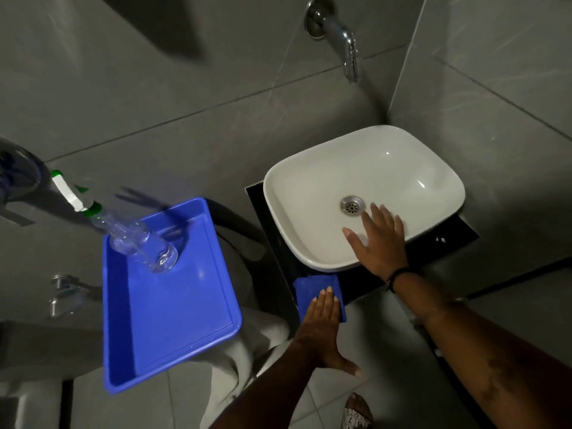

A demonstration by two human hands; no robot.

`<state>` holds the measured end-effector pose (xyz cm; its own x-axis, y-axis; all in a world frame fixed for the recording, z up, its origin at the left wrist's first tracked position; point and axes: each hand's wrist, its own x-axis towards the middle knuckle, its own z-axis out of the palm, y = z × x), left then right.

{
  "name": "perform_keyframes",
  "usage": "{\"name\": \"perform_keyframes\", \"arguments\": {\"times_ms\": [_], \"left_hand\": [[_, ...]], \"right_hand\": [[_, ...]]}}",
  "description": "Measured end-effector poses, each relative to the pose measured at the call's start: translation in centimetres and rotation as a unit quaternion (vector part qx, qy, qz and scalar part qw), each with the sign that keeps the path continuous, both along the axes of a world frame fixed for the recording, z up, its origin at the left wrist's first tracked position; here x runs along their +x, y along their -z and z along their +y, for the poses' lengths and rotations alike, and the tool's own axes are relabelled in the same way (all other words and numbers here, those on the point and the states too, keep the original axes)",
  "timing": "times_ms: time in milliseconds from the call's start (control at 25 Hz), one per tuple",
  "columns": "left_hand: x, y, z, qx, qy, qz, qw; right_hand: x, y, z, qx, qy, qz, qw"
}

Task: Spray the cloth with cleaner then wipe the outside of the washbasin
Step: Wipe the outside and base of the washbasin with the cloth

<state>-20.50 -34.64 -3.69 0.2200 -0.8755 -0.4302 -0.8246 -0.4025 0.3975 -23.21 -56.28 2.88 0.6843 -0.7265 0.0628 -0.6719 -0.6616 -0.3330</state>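
A white washbasin [309,193] sits on a black counter [272,239] in the corner. Below the basin's front edge, a folded blue cloth [309,287] lies flat on the counter. My left hand [325,329] presses on the cloth's near part with flat, extended fingers. My right hand [379,239] rests open across the basin's front rim, fingers spread toward the drain [352,205]. A clear spray bottle [136,239] with a green and white trigger head stands in a blue tray [173,320] at the left, away from both hands.
A chrome tap [343,41] juts from the grey tiled wall above the basin. The tray rests on a white toilet [247,342] left of the counter. My foot [359,411] is on the tiled floor below. A chrome fitting [66,294] is on the left wall.
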Motion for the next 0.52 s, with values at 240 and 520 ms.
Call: {"name": "perform_keyframes", "arguments": {"times_ms": [240, 520], "left_hand": [[4.5, -4.2, 3.8, -0.34, -0.189, -0.023, 0.921], [12.0, -9.1, -7.1, -0.139, -0.2, -0.084, 0.966]], "right_hand": [[-6.7, 3.8, 14.0, 0.026, -0.088, -0.122, 0.988], [-2.3, 8.1, 17.6, 0.036, -0.147, 0.103, 0.983]]}}
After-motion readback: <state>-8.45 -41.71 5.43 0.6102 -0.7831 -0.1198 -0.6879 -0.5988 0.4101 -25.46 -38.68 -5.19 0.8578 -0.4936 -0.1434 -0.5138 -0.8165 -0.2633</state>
